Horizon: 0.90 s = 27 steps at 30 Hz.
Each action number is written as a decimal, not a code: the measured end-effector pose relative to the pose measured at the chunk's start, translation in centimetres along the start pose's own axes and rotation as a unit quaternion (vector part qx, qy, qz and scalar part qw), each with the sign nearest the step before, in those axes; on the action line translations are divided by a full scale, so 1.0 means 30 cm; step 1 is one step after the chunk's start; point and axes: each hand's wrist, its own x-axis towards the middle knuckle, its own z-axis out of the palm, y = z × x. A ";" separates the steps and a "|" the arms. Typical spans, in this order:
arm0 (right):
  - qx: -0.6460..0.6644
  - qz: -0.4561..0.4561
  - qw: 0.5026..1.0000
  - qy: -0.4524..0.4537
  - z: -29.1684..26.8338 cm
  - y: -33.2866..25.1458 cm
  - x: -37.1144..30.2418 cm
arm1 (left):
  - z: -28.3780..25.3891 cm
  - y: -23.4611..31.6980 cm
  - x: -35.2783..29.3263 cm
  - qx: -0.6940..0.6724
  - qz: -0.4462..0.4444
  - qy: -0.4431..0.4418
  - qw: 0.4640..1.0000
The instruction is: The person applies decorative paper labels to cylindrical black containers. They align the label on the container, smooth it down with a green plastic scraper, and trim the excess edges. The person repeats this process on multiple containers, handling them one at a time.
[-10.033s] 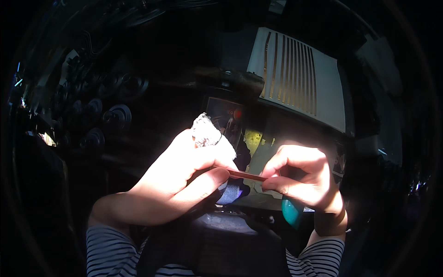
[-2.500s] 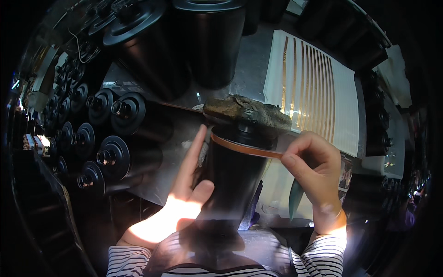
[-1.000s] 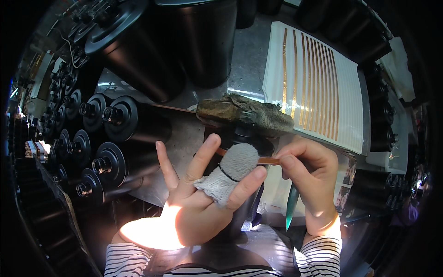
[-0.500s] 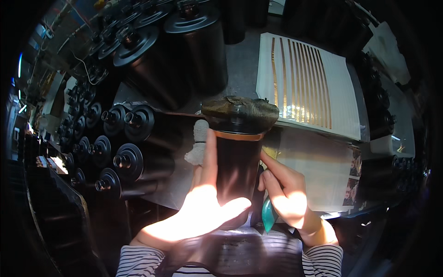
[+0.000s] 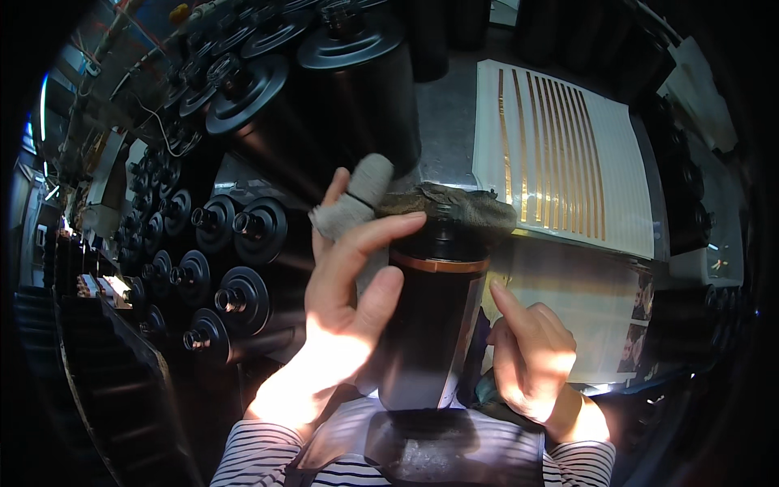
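Observation:
A black bottle [image 5: 430, 333] stands or lies lengthwise in front of me, its neck end away from me against a dark, worn padded rest [image 5: 462, 213]. A gold-coloured strip [image 5: 438, 265] crosses it just below the shoulder. My left hand [image 5: 345, 280] is open at its left, fingers apart, with the index fingertip over the bottle's shoulder; light grey wraps [image 5: 373, 180] cover some fingers. At the bottle's right side is my right hand [image 5: 531, 357], index finger stretched toward the bottle and other fingers curled. A teal object [image 5: 487, 390] shows partly beneath it; whether it is held is hidden.
A white sheet [image 5: 633, 178] bearing several gold strips lies at the back right, above a pale printed surface [image 5: 568, 300]. Many black bottles [image 5: 243, 300] are stacked at the left, and larger black bottles [image 5: 357, 89] stand at the back left.
My left hand has lifted from along the bottle's side and moved up toward its shoulder, fingers bending. My right hand has drawn slightly away to the right. The view has shifted a little.

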 end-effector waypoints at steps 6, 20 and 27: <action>-0.017 -0.026 0.999 -0.029 0.026 0.014 0.014 | 0.004 -0.055 0.034 -0.123 -0.110 -0.045 0.985; -0.027 -0.026 0.999 -0.035 0.026 0.014 0.025 | 0.013 -0.045 0.066 -0.191 -0.136 -0.037 0.972; -0.025 -0.028 0.999 -0.034 0.029 0.017 0.024 | -0.014 -0.042 0.056 -0.136 -0.161 -0.075 0.975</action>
